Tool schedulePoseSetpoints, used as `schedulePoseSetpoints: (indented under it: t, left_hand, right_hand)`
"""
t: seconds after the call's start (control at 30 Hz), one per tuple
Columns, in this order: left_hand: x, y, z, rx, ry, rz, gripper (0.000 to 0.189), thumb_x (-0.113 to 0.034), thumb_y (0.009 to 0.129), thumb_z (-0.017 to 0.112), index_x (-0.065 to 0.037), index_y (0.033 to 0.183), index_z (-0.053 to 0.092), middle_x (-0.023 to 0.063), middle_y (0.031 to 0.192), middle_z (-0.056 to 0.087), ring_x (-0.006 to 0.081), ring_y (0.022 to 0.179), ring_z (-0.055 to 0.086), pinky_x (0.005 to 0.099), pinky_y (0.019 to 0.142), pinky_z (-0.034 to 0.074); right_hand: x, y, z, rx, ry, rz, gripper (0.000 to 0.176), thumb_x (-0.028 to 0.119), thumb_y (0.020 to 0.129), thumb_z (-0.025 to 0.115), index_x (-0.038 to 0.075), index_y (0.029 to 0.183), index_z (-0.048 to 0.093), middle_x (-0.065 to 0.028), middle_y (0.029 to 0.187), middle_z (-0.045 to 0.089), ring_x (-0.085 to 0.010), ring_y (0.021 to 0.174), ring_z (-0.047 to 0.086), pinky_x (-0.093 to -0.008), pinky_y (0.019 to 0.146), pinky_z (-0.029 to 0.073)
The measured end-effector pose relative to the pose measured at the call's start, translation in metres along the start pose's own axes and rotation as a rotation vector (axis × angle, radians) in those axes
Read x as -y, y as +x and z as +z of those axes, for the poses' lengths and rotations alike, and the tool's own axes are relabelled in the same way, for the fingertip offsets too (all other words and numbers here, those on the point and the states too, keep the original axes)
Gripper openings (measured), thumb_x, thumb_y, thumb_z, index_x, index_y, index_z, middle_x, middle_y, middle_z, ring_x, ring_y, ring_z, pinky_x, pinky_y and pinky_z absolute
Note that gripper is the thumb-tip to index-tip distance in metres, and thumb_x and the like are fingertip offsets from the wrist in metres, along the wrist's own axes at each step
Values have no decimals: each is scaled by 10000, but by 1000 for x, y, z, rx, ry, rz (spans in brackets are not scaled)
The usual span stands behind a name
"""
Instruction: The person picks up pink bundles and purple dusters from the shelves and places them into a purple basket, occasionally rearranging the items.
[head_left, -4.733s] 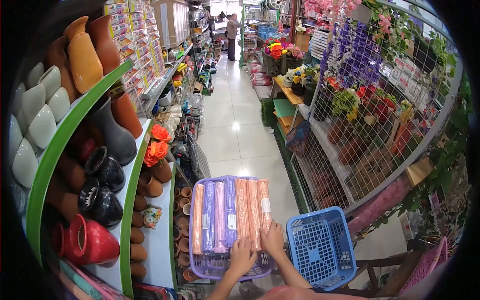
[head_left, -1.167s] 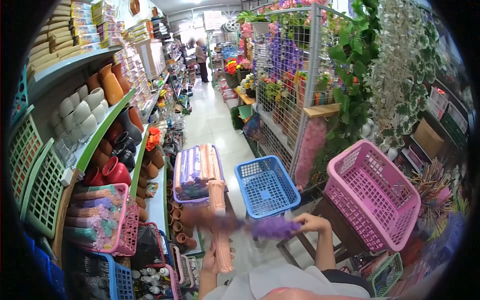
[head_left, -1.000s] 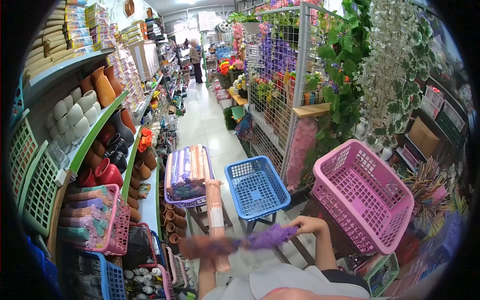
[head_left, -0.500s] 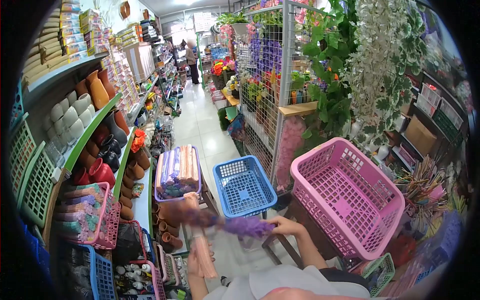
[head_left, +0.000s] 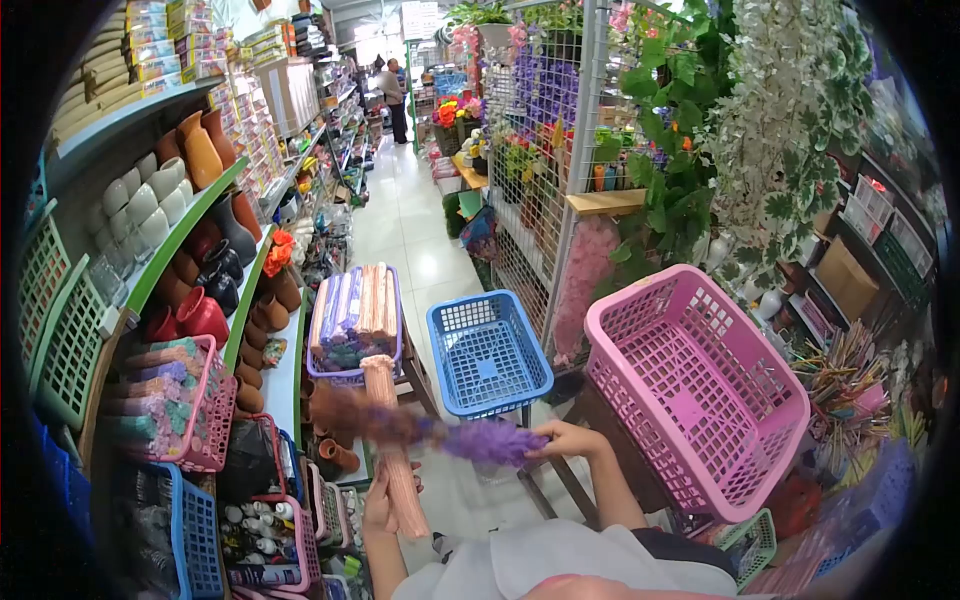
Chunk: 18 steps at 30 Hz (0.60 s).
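Observation:
My left hand (head_left: 378, 502) grips the lower end of a long peach-coloured roll (head_left: 392, 440) that stands nearly upright in front of me. My right hand (head_left: 572, 441) holds a long fluffy duster (head_left: 440, 436), purple near the hand and brown at its far end, lying crosswise over the roll. Just beyond them a purple basket (head_left: 352, 368) holds several peach and purple rolls. A blue basket (head_left: 488, 352) stands to its right, and a large pink basket (head_left: 690, 390) is tilted at the far right.
Shelves on the left carry clay and ceramic vases (head_left: 200, 150), and baskets of fluffy items (head_left: 160, 400). A wire rack (head_left: 560, 150) with artificial flowers and vines borders the right. The tiled aisle (head_left: 415, 230) runs ahead, with a person (head_left: 396, 92) standing far down it.
Since 4.7 s ago both hands left the rolls in the purple basket. The left hand now holds a peach roll and the right a duster. Over the last second the duster shifted slightly left and down.

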<state>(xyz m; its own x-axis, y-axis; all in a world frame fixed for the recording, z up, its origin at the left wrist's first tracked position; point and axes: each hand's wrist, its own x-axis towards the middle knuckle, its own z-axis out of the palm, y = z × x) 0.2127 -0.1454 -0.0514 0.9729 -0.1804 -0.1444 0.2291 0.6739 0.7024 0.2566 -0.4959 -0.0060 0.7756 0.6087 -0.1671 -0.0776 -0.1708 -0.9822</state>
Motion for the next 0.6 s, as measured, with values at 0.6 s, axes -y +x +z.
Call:
schedulePoseSetpoints:
  t: [0.6]
  left_hand:
    - [-29, 7, -46, 90, -266, -116, 530, -487, 893, 413, -71, 1222, 406, 126, 970, 550, 212, 819, 567, 369, 728, 502]
  right_hand:
    - [19, 54, -7, 134, -39, 23, 234, 88, 725, 691, -9, 934, 651, 29, 721, 589, -52, 645, 498, -218, 580, 403]
